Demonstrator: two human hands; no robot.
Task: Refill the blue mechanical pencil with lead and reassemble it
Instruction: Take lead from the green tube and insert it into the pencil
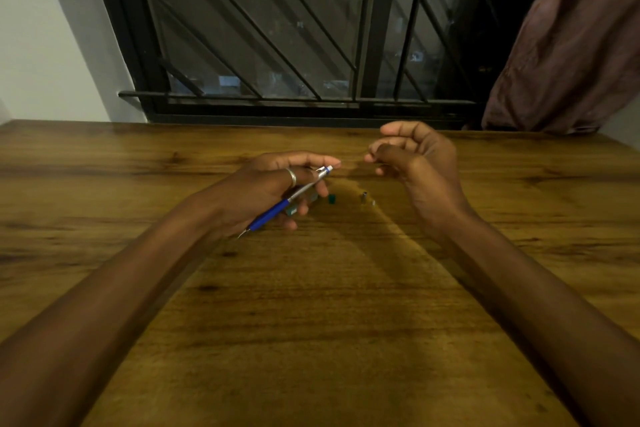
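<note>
My left hand (273,189) grips the blue mechanical pencil (287,201) above the wooden table (311,305). The pencil's metal tip points back toward me and its open silver end points right. My right hand (412,158) hovers a short way right of that end, thumb and forefinger pinched together; a thin lead between them is too fine to make out. A teal lead case (292,210) lies partly hidden under my left fingers. Its teal cap (331,198) sits on the table beside it. A small metal pencil cap (364,196) and a tiny piece (373,202) lie further right.
The table runs up to a dark barred window (277,45) at the back. A brown curtain (571,45) hangs at the back right, touching the table's far edge. A white wall (45,45) stands at the left.
</note>
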